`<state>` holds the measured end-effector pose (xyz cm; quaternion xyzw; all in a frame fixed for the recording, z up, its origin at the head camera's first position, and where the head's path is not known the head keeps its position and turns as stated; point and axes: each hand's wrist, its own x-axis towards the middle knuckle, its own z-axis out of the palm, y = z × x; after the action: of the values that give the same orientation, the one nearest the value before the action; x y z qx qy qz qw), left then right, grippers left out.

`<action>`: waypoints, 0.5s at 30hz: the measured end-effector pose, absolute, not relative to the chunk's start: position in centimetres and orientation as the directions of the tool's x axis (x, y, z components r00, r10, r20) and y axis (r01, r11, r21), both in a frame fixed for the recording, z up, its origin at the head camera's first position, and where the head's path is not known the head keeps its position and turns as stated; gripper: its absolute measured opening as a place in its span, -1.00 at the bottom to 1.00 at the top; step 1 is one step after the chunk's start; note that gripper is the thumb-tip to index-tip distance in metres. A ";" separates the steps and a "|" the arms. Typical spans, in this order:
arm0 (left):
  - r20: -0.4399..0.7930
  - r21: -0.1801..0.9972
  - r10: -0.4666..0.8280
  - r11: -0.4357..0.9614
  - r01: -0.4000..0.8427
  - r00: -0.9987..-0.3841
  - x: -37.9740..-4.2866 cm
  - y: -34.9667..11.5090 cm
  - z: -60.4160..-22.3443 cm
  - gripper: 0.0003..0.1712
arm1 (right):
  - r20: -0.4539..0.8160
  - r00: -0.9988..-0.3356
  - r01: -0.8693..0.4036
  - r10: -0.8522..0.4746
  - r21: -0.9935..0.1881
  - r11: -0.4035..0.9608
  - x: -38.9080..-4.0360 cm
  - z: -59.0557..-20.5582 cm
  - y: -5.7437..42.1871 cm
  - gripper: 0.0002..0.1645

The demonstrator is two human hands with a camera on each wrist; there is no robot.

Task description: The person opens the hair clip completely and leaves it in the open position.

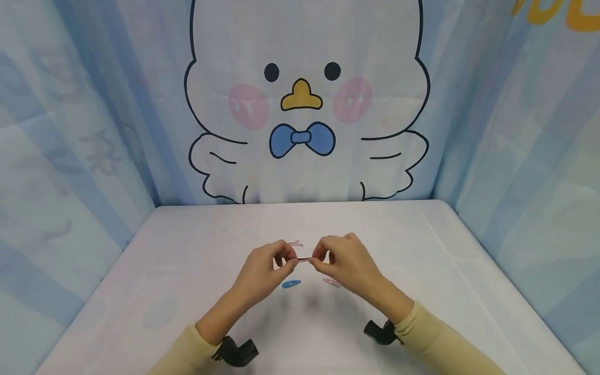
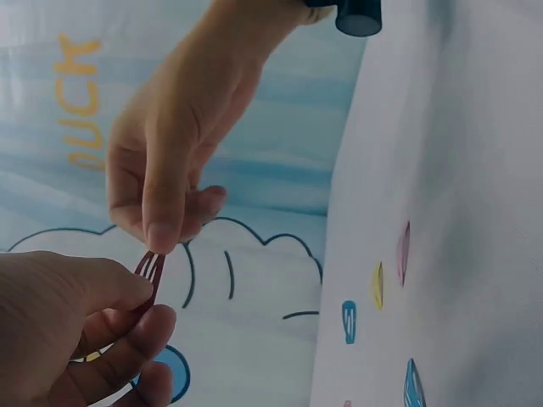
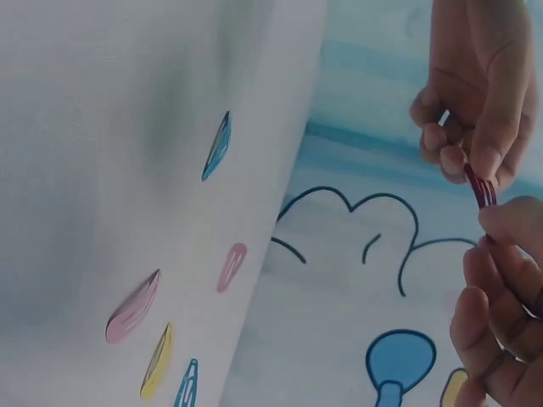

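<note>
A dark red snap hair clip is held up above the table between both hands. My left hand pinches one end of the hair clip between thumb and fingers. The other end is pinched by my right hand; the right wrist view shows the clip spanning the small gap between the fingertips. Below the hands lie a blue hair clip and a pink hair clip. Another pink clip lies just beyond the left fingers.
A yellow clip and a second blue clip lie near the pink one; the right hand mostly hides them in the head view. The white table ends at a curtain with a cartoon duck. Side curtains flank it.
</note>
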<state>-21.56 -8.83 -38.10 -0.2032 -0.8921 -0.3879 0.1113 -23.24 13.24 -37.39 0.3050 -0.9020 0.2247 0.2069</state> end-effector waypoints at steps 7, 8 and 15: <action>0.399 0.648 0.229 0.615 0.450 -0.888 -21.1 -8.8 -37.9 -0.88 | 0.582 -0.687 -0.668 -0.434 -0.271 0.694 -22.5 -37.2 13.1 -0.80; 0.407 0.644 0.222 0.619 0.450 -0.886 -21.0 -8.8 -37.9 -0.88 | 0.590 -0.682 -0.672 -0.432 -0.271 0.690 -22.4 -37.1 13.1 -0.80; 0.526 0.579 0.173 0.645 0.499 -0.833 -20.2 -8.6 -37.5 -0.85 | 0.668 -0.627 -0.705 -0.400 -0.269 0.656 -21.8 -36.8 13.0 -0.78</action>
<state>-20.24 -8.60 -37.53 -0.1909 -0.8805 -0.3756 0.2171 -21.78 13.01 -36.82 0.3202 -0.8628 0.2632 0.2894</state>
